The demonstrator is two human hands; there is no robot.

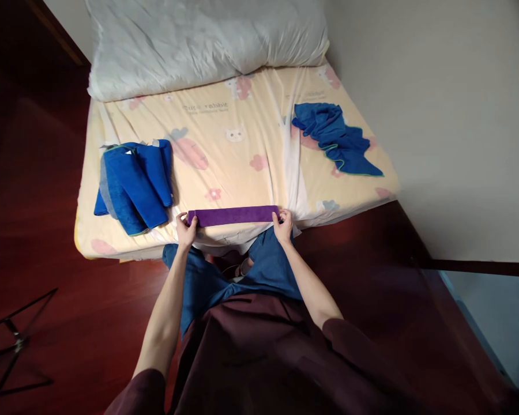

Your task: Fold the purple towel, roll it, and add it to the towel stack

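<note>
A purple cloth (236, 215), folded into a long narrow strip, lies along the front edge of the bed. My left hand (185, 229) pinches its left end between thumb and fingers. At the right end, my right hand (282, 226) grips the cloth the same way. Left of my left hand sits a loose group of folded blue cloths (134, 181), some with green edging. A crumpled blue cloth (335, 138) with a green edge is spread farther back on the right.
The bed (237, 164) has a yellow sheet with rabbit and carrot prints. A pale bulky quilt (207, 43) lies across its far end. A wall (450, 127) stands on the right. A thin black metal stand (17, 340) is on the dark red floor at left.
</note>
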